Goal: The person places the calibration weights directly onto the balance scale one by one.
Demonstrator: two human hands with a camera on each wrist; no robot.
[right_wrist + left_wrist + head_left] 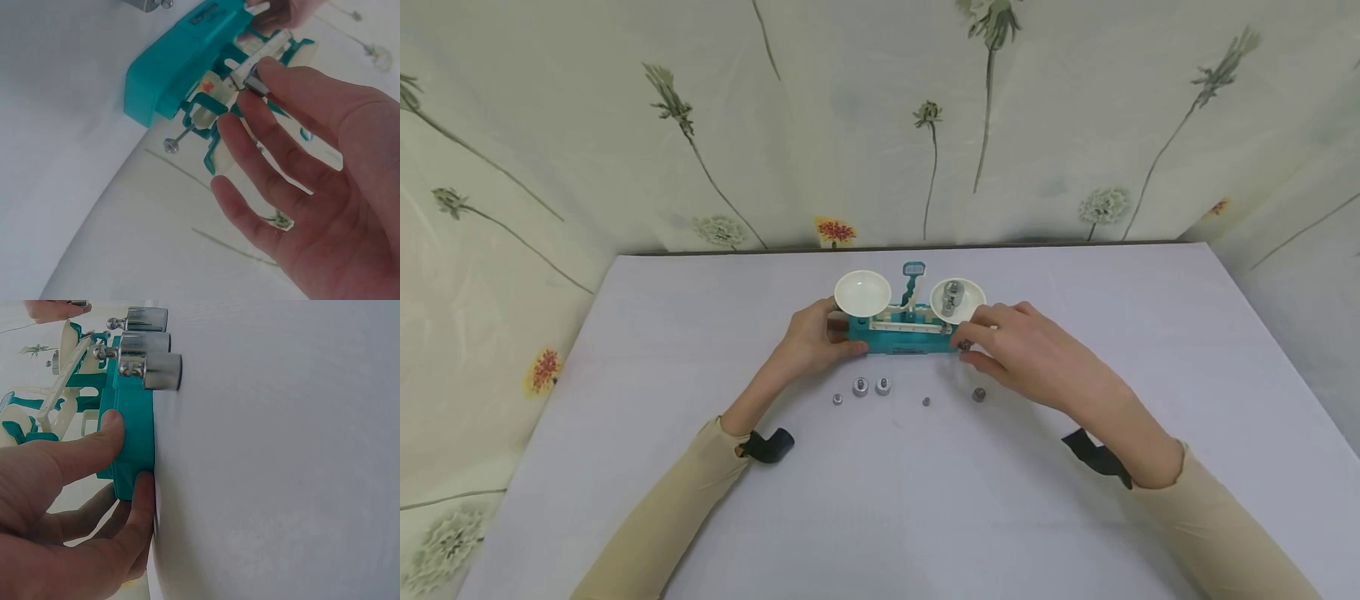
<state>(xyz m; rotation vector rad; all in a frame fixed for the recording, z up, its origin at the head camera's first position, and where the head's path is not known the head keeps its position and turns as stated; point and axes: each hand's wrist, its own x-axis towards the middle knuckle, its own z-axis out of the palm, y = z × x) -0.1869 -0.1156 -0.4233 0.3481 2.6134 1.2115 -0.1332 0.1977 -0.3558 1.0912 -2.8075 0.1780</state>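
Observation:
A teal balance scale (898, 342) with two white pans stands on the table. My left hand (815, 340) grips the left end of its base, thumb on the front and fingers round the end, as the left wrist view (134, 431) shows. My right hand (1026, 354) is by the scale's right end. Between thumb and index finger it pinches a small metal weight (255, 82), just in front of the right pan (973, 294). Shiny metal weights (952, 293) stand in that pan. The left pan (862, 293) holds nothing.
In front of the scale, several loose metal weights of different sizes stand on the white table (880, 517), among them a larger one (861, 386) and a tiny one (927, 402). Behind the table's far edge hangs a flowered cloth (865, 125).

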